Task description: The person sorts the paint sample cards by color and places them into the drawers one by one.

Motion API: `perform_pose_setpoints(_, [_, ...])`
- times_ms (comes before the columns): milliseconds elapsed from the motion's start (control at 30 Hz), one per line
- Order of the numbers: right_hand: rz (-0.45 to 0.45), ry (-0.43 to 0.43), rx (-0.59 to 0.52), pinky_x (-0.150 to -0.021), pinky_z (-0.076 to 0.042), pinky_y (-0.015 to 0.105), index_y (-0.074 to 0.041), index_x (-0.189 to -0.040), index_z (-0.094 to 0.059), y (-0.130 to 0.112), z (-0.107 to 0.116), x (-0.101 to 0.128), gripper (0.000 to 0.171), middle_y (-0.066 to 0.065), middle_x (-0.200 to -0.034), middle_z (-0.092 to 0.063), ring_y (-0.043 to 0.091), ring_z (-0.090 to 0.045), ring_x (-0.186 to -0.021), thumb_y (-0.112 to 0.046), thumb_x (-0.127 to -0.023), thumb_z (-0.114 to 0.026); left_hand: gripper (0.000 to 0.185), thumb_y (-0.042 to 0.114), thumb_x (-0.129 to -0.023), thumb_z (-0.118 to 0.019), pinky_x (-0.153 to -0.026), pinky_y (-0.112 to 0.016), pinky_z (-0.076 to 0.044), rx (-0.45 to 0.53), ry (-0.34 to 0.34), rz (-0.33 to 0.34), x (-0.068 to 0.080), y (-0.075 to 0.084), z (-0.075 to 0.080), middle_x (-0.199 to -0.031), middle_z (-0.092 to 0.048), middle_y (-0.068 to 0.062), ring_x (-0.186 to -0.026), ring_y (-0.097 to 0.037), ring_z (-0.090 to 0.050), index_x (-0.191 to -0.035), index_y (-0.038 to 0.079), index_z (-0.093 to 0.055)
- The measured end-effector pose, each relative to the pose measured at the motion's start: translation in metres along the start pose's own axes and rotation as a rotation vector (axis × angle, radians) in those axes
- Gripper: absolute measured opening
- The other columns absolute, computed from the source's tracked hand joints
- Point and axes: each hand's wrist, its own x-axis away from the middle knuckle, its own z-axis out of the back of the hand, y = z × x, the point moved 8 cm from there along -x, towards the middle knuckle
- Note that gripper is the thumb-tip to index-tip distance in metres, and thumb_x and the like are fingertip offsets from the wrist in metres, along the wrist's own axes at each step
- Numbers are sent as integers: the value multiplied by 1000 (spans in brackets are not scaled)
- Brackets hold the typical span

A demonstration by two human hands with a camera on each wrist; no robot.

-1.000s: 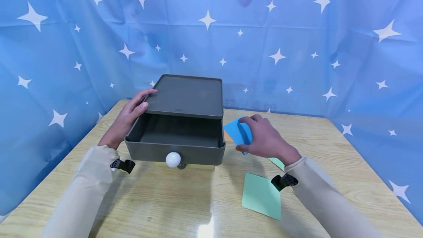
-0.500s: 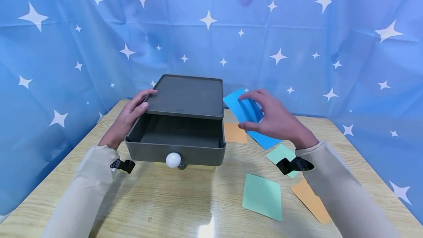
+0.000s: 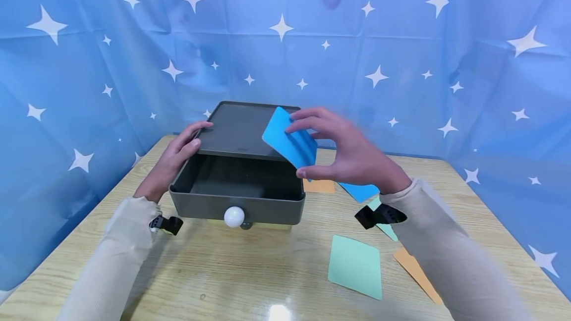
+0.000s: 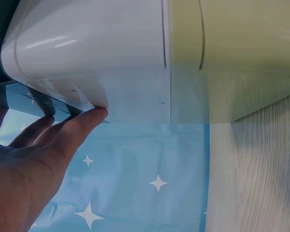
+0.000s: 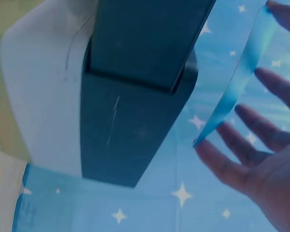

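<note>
In the head view a small drawer unit stands on the table, its dark grey lid [image 3: 250, 128] on top. The top dark grey drawer [image 3: 267, 209], pulled out, has a white round knob [image 3: 234, 216]. My left hand [image 3: 171, 160] rests against the unit's left side; in the left wrist view its fingertips touch the white side wall [image 4: 130, 72]. My right hand [image 3: 348, 147] pinches a blue card [image 3: 290, 137] between thumb and fingertips, tilted over the right part of the lid. The right wrist view shows this card nearly edge-on, beside the unit.
Right of the unit lie another blue card [image 3: 359, 192], an orange card [image 3: 319, 186], a large green card [image 3: 355, 267], a second green card [image 3: 387, 232] and a second orange card [image 3: 417, 274]. A blue star-patterned curtain [image 3: 401, 113] hangs behind the table.
My right hand has lifted the blue card off the table area, then carried it left over the lid. Another blue card now shows on the table. The left hand stays in place.
</note>
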Motion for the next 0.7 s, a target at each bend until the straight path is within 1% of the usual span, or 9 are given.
perform_pose_setpoints(100, [71,-33,-26,-104,-51,51,-21,-134,-62,-12,-7,-3,62,1,-150,-47,24,-47,-137,-20,-77,-88,46,40,-107,-39,-117,-64,-21,-2,-3,-2,0,0,0,-165,-21,4,-150,-25,-21,-153,33,-36])
perform_pose_setpoints(233, [178,-75,-29,-100,-54,42,-18,-132,-63,-28,-16,-6,62,4,-148,-50,22,-47,-136,-23,-76,-89,47,39,-107,-37,-113,-66,-26,12,-17,-8,1,0,-1,-166,-19,1,-148,-30,-24,-154,31,-34])
perform_pose_setpoints(367, [273,-127,-32,-100,-52,39,-17,-130,-64,-40,-26,-7,61,5,-145,-53,19,-49,-135,-25,-75,-89,48,39,-108,-36,-110,-65,-30,13,-29,-8,3,2,-2,-167,-17,0,-147,-33,-26,-155,32,-32])
perform_pose_setpoints(467, [296,-183,-30,-102,-49,38,-18,-130,-64,-46,-33,-6,59,2,-144,-54,16,-49,-134,-26,-77,-87,48,39,-108,-36,-109,-63,-32,7,-30,-5,3,2,-2,-167,-18,-1,-146,-33,-28,-155,32,-31])
perform_pose_setpoints(600, [289,-255,2,-103,-47,37,-20,-131,-63,-48,-41,-4,55,-1,-143,-55,15,-50,-134,-31,-81,-83,48,40,-108,-36,-109,-61,-32,10,-23,3,2,1,-2,-166,-19,1,-146,-31,-29,-155,33,-32])
perform_pose_setpoints(700, [293,-276,24,-104,-47,38,-18,-131,-64,-47,-44,-4,50,0,-142,-57,16,-53,-133,-31,-85,-79,47,40,-108,-36,-110,-62,-31,15,-22,5,2,1,-2,-166,-20,2,-146,-29,-28,-154,33,-33])
